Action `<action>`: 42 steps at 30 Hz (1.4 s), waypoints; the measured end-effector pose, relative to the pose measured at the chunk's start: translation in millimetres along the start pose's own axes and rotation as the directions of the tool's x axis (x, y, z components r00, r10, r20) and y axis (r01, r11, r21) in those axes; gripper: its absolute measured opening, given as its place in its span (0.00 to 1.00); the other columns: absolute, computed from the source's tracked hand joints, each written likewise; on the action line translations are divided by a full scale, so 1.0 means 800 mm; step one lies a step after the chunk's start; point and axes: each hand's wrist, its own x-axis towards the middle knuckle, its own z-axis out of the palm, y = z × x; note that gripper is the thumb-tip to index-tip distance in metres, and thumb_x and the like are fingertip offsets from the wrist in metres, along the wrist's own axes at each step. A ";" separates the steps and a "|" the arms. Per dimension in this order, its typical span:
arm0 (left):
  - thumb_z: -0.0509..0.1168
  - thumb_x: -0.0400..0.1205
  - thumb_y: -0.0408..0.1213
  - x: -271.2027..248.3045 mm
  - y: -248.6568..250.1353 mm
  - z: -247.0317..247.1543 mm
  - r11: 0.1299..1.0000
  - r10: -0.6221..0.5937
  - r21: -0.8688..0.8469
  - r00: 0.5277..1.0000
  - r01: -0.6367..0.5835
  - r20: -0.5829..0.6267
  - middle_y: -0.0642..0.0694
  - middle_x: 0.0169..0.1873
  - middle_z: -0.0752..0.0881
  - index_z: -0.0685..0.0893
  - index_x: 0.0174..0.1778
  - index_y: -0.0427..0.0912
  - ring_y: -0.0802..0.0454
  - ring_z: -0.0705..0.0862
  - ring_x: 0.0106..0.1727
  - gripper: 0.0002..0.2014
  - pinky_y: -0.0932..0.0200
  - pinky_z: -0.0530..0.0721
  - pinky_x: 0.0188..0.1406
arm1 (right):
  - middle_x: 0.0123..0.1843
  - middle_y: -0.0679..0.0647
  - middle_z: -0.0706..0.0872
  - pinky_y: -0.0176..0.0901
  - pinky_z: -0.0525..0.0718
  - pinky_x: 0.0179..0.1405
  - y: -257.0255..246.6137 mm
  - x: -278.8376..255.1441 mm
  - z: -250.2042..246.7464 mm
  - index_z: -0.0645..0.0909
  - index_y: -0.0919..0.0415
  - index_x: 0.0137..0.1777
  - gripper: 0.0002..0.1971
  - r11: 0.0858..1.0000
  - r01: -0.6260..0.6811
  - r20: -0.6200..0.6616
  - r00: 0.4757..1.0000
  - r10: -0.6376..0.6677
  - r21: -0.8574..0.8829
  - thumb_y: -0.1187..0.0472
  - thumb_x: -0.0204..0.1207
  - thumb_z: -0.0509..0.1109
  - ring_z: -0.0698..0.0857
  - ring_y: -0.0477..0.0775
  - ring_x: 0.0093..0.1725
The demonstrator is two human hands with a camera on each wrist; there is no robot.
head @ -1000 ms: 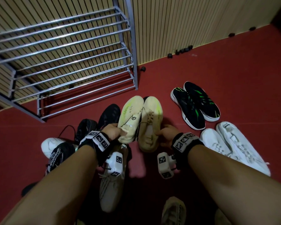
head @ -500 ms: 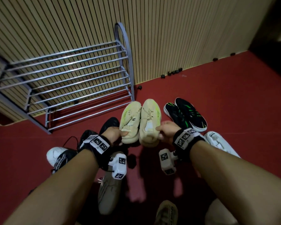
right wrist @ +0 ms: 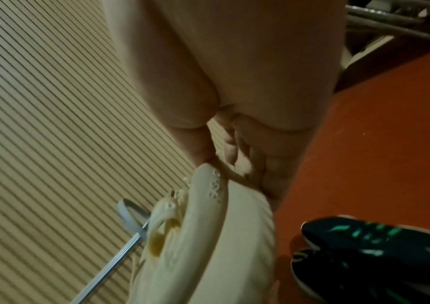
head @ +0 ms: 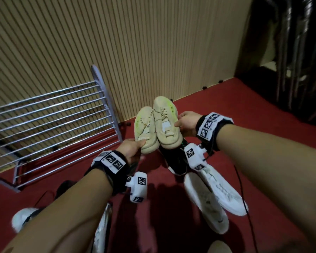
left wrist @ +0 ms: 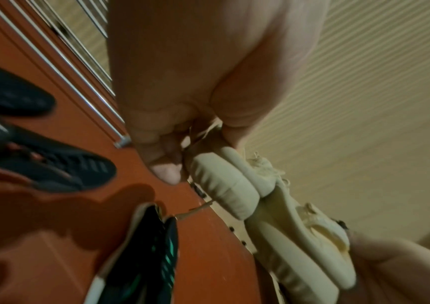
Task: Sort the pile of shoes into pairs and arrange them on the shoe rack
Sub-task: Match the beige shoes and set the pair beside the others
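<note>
Two cream sneakers with neon-yellow streaks hang side by side in the air, toes pointing at the wall. My left hand [head: 133, 146] pinches the heel of the left cream sneaker [head: 144, 125] [left wrist: 221, 181]. My right hand [head: 184, 123] grips the side of the right cream sneaker [head: 165, 123] [right wrist: 221, 236]. The metal shoe rack [head: 49, 125] stands to the left against the slatted wall, its bars bare.
A black-and-green pair [head: 177, 161] [right wrist: 377, 257] lies on the red floor under my right wrist. A white pair [head: 213, 196] sits at the right. A white-and-black shoe [head: 22, 218] and dark shoes [left wrist: 39, 160] lie at the lower left. Dark hanging strips [head: 290, 52] fill the right corner.
Both hands have lifted the cream pair off the floor and upward. My head has tilted up, so the rack now appears lower left and the wall fills more of the view.
</note>
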 end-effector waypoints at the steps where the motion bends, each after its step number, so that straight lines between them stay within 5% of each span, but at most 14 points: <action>1: 0.64 0.85 0.34 0.007 0.002 0.017 1.000 0.008 0.014 1.000 -0.008 -0.008 0.41 0.31 0.84 0.81 0.59 0.35 0.52 0.81 0.20 0.09 0.66 0.77 0.16 | 0.39 0.67 0.83 0.60 0.85 0.54 0.004 0.003 -0.017 0.77 0.64 0.40 0.04 0.999 -0.017 0.005 1.000 0.017 0.034 0.71 0.70 0.70 0.85 0.63 0.39; 3: 0.63 0.86 0.38 0.023 0.001 0.050 0.998 0.024 0.057 0.999 -0.023 -0.024 0.39 0.35 0.86 0.80 0.64 0.33 0.53 0.79 0.19 0.14 0.68 0.74 0.14 | 0.34 0.62 0.74 0.54 0.77 0.44 0.017 0.008 -0.047 0.74 0.64 0.38 0.08 0.995 -0.071 0.024 0.997 0.069 0.072 0.73 0.61 0.68 0.76 0.57 0.32; 6: 0.60 0.87 0.40 0.046 -0.003 0.101 0.994 0.053 0.092 0.998 -0.050 -0.029 0.35 0.52 0.88 0.78 0.70 0.34 0.54 0.78 0.24 0.18 0.71 0.71 0.11 | 0.39 0.63 0.74 0.53 0.72 0.41 0.050 0.034 -0.087 0.75 0.63 0.41 0.12 0.985 -0.116 0.012 0.993 0.115 0.130 0.71 0.57 0.67 0.75 0.59 0.38; 10: 0.57 0.89 0.40 0.083 -0.019 0.165 0.996 0.016 0.088 1.000 -0.017 0.004 0.41 0.32 0.80 0.76 0.69 0.34 0.55 0.74 0.17 0.17 0.68 0.69 0.11 | 0.40 0.63 0.78 0.51 0.76 0.39 0.103 0.066 -0.130 0.76 0.63 0.38 0.08 0.967 -0.173 -0.047 0.982 0.185 0.189 0.71 0.58 0.67 0.79 0.59 0.38; 16: 0.59 0.88 0.37 0.134 -0.056 0.233 0.993 -0.118 -0.009 0.992 0.119 0.051 0.38 0.42 0.84 0.77 0.69 0.34 0.47 0.81 0.30 0.16 0.63 0.79 0.22 | 0.53 0.67 0.88 0.56 0.81 0.42 0.197 0.132 -0.168 0.82 0.64 0.45 0.14 0.956 -0.261 -0.053 0.962 0.270 0.134 0.60 0.60 0.69 0.88 0.69 0.52; 19: 0.60 0.87 0.36 0.154 -0.083 0.261 0.983 -0.173 -0.038 0.981 0.177 0.090 0.41 0.36 0.82 0.79 0.66 0.35 0.47 0.78 0.27 0.13 0.65 0.75 0.19 | 0.46 0.66 0.85 0.58 0.83 0.39 0.228 0.138 -0.175 0.80 0.66 0.46 0.07 0.929 -0.312 -0.022 0.946 0.323 0.197 0.64 0.71 0.64 0.85 0.68 0.45; 23: 0.60 0.87 0.36 0.183 -0.115 0.288 0.978 -0.210 0.024 0.974 0.208 0.081 0.40 0.35 0.80 0.77 0.68 0.32 0.46 0.79 0.25 0.16 0.62 0.78 0.18 | 0.47 0.70 0.84 0.81 0.82 0.50 0.265 0.145 -0.180 0.80 0.66 0.50 0.08 0.893 -0.384 0.018 0.920 0.391 0.236 0.66 0.80 0.59 0.85 0.72 0.46; 28: 0.60 0.87 0.36 0.212 -0.141 0.318 0.977 -0.203 0.076 0.976 0.198 0.073 0.35 0.49 0.83 0.78 0.65 0.39 0.41 0.82 0.39 0.12 0.56 0.79 0.26 | 0.43 0.64 0.81 0.79 0.83 0.50 0.314 0.177 -0.182 0.76 0.58 0.42 0.04 0.913 -0.354 -0.058 0.926 0.372 0.200 0.65 0.77 0.63 0.82 0.64 0.44; 33: 0.59 0.88 0.38 0.230 -0.156 0.341 0.982 -0.178 0.073 0.982 0.173 0.063 0.38 0.39 0.82 0.78 0.55 0.42 0.44 0.80 0.33 0.05 0.55 0.80 0.31 | 0.42 0.61 0.82 0.74 0.84 0.49 0.342 0.212 -0.191 0.78 0.53 0.41 0.05 0.931 -0.318 -0.111 0.934 0.340 0.177 0.63 0.74 0.63 0.81 0.60 0.42; 38: 0.60 0.87 0.41 0.250 -0.163 0.358 0.984 -0.159 0.093 0.985 0.152 0.074 0.36 0.39 0.81 0.78 0.58 0.39 0.45 0.79 0.30 0.09 0.52 0.81 0.33 | 0.41 0.61 0.86 0.68 0.86 0.48 0.352 0.232 -0.194 0.84 0.47 0.35 0.12 0.908 -0.338 -0.102 0.923 0.372 0.248 0.64 0.74 0.64 0.84 0.63 0.42; 40: 0.61 0.87 0.40 0.253 -0.162 0.365 0.984 -0.166 0.080 0.983 0.159 0.082 0.37 0.38 0.80 0.78 0.53 0.41 0.45 0.78 0.30 0.06 0.50 0.81 0.34 | 0.36 0.61 0.82 0.61 0.84 0.44 0.362 0.240 -0.193 0.82 0.52 0.32 0.11 0.885 -0.352 -0.116 0.908 0.402 0.305 0.65 0.74 0.65 0.80 0.62 0.40; 42: 0.61 0.87 0.35 0.254 -0.162 0.373 0.984 -0.175 0.053 0.979 0.170 0.105 0.38 0.38 0.80 0.77 0.47 0.45 0.46 0.77 0.30 0.03 0.51 0.79 0.34 | 0.36 0.62 0.82 0.65 0.87 0.48 0.365 0.243 -0.191 0.80 0.57 0.35 0.05 0.863 -0.382 -0.141 0.884 0.446 0.331 0.64 0.72 0.68 0.82 0.63 0.41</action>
